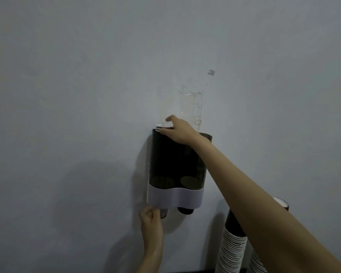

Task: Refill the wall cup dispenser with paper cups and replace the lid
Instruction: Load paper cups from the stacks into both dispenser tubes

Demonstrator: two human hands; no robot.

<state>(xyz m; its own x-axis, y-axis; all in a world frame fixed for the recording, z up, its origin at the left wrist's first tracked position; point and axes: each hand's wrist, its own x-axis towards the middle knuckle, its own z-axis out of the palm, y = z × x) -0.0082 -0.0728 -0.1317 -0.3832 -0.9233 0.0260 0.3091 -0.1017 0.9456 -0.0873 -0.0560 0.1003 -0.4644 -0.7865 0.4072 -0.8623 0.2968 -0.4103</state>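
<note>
The wall cup dispenser has a dark smoky body and a white band along its base. My right hand reaches to the top of its left tube and pinches the white rim of the paper cup stack poking out there. A clear plastic sleeve stands up against the wall above that rim. Dark cup bottoms hang from both outlets; my left hand curls round the left cup bottom, beside the right cup bottom. No lid is identifiable.
Two tall stacks of spare paper cups stand at the lower right, partly behind my right forearm; the open top of the farther stack shows above the arm. A dark surface runs along the bottom edge. The wall is plain.
</note>
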